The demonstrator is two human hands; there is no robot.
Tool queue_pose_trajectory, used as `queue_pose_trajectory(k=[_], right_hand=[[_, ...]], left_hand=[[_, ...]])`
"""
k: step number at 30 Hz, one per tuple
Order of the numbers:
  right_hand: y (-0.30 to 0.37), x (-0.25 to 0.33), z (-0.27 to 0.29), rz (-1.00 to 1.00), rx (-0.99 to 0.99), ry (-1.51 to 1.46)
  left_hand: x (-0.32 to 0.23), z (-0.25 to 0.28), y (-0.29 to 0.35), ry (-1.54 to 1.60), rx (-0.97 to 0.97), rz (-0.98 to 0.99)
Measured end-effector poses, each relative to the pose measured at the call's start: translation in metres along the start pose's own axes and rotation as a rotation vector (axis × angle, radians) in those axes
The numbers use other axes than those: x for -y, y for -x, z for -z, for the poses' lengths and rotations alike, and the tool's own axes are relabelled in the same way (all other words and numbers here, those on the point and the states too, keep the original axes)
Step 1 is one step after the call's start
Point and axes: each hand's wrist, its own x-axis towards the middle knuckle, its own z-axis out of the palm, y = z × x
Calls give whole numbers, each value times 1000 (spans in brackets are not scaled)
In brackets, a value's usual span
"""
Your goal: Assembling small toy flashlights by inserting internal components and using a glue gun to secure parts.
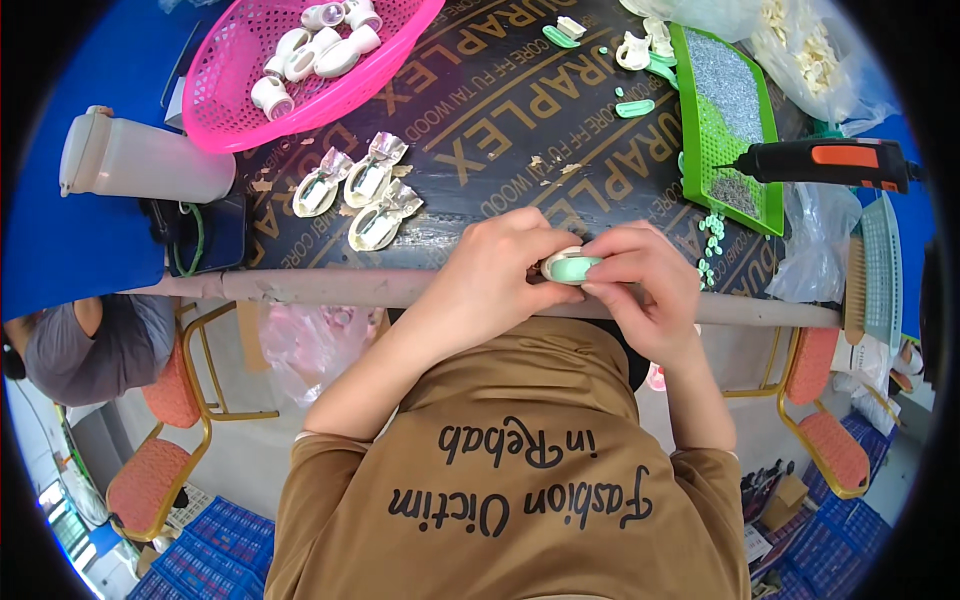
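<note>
Brown shirt (500,468) up front, and just past it at the table edge (350,288) the left hand (500,262) pinches a white shell (549,261) while the right hand (648,285) grips the green cap (573,269) in it; if either pinch slips, I'd bet it drops lapward. Three foil-tabbed shells (374,229) sit left near the pink basket (225,125), and rightward the driver (825,160) blocks part of the green tray (687,80), green bits (712,235) scattered alongside.

Lighting bright, fairly even. Pale sheen on dark desk (500,130), upper centre. Window (64,524), lower left, partly washed out. Fisheye bends edges near rim; corners black.
</note>
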Motion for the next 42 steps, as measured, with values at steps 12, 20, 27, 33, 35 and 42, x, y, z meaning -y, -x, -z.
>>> queue_pose_trajectory(k=[12,20,27,33,35,42], right_hand=[[-13,0,10,132,181,279],[-13,8,12,87,174,313],[-10,4,7,97,186,294],[-10,-2,4,114,181,284],[-7,-3,5,100,194,291],[8,-10,3,-6,178,160]], left_hand=[[1,0,1,19,-13,-1],[-1,1,1,16,-6,23],[1,-1,2,10,-27,12],[1,1,3,-30,-10,17],[2,1,4,-50,5,16],[-3,-2,5,-232,-88,-207]])
